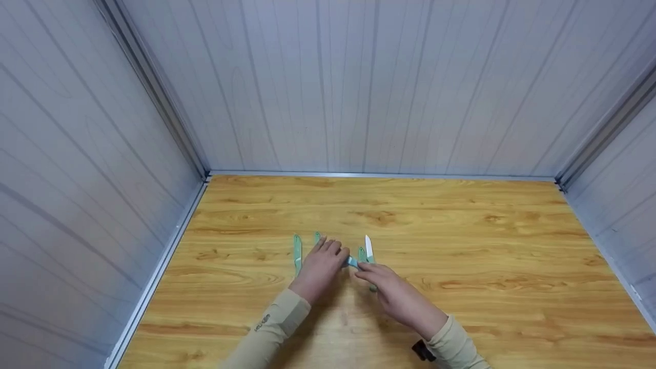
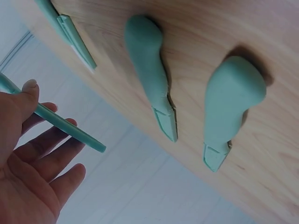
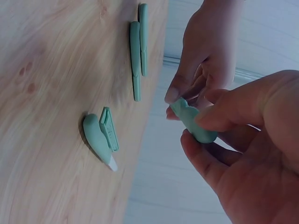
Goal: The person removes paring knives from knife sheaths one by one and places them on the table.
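Observation:
Both hands hold one green knife (image 1: 352,262) between them, over the table. My left hand (image 1: 322,264) pinches its slim green sheath (image 2: 77,132) between thumb and fingers, with the other fingers spread. My right hand (image 1: 397,294) grips the rounded handle (image 3: 191,122) with thumb and fingertips. Between the hands no blade shows. Left of them two sheathed green knives (image 2: 147,65) (image 2: 233,100) lie side by side, partly behind the left hand in the head view. Beside the right hand lies an unsheathed knife (image 3: 96,137) with a white blade, its loose sheath (image 3: 109,129) alongside.
The wood-grain table (image 1: 461,246) spreads out on both sides of the hands. Pale panel walls (image 1: 338,92) enclose it at the back, left and right, with metal strips (image 1: 379,175) along the edges. A black wrist strap piece (image 1: 423,351) shows at the right sleeve.

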`<state>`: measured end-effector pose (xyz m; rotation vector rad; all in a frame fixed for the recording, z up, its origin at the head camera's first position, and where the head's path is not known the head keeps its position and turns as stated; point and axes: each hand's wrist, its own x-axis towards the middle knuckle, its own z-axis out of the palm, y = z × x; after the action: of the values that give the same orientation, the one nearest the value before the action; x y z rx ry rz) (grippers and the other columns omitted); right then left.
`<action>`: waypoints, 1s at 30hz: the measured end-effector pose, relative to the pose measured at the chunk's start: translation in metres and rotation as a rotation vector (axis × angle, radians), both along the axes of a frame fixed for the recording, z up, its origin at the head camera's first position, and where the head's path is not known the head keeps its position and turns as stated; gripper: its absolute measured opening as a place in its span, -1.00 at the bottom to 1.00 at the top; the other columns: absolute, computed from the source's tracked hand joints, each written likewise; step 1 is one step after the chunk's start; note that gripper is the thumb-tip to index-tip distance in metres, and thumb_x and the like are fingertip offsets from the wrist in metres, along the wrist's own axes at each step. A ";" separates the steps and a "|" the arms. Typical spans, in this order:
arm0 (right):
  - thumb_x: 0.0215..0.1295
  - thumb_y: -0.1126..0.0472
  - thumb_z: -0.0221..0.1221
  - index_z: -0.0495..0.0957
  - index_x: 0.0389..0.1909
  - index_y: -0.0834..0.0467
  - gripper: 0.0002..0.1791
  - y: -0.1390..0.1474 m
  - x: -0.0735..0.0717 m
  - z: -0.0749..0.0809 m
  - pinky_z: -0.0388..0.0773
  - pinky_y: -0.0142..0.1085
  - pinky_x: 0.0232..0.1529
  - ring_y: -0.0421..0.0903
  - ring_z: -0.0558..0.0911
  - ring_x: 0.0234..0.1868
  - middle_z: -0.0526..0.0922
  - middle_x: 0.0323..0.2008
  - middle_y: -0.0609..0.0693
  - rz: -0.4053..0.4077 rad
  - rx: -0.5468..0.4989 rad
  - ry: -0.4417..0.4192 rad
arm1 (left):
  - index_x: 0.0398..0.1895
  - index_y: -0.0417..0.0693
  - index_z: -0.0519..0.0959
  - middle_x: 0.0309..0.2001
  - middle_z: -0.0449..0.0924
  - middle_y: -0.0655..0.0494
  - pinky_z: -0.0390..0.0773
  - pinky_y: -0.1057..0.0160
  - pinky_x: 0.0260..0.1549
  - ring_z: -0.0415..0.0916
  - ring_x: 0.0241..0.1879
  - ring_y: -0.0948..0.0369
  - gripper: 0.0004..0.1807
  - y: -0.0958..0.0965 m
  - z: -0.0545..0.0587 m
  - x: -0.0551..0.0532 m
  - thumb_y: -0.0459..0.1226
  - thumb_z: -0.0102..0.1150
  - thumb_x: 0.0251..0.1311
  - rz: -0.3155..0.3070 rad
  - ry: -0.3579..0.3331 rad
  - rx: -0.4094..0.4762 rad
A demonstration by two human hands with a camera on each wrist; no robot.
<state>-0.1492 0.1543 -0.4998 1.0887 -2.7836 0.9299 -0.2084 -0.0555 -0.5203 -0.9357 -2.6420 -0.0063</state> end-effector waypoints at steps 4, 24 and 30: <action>0.22 0.56 0.06 0.43 0.21 0.26 -0.49 0.004 0.004 0.002 0.32 -0.06 0.25 0.10 0.32 0.30 0.37 0.28 0.14 -0.005 -0.005 0.013 | -0.14 -0.04 0.51 -0.14 0.51 0.05 0.31 0.06 0.23 0.49 0.00 0.10 -0.81 0.001 0.001 0.005 -0.26 0.26 0.22 -0.001 -0.003 0.056; 0.18 0.28 0.28 0.49 0.17 0.20 -0.51 0.015 0.017 0.009 0.39 -0.09 0.19 0.00 0.38 0.25 0.39 0.26 0.03 -0.046 0.034 0.098 | -0.20 -0.05 0.56 -0.23 0.52 0.11 0.56 0.20 -0.09 0.52 -0.14 0.16 -0.81 0.016 0.002 0.034 -0.18 0.28 0.19 0.081 0.000 0.184; 0.14 0.28 0.31 0.51 0.14 0.15 -0.50 0.017 0.019 0.011 0.38 -0.04 0.18 0.00 0.39 0.22 0.43 0.21 0.01 -0.087 0.048 0.185 | -0.24 -0.04 0.59 -0.29 0.51 0.14 0.57 0.25 -0.18 0.53 -0.24 0.19 -0.81 0.024 0.004 0.041 -0.14 0.25 0.19 0.098 0.004 0.278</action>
<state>-0.1303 0.1717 -0.4886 0.9942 -2.6903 0.7172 -0.1677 -0.0315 -0.5158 -0.7126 -2.5923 -0.3388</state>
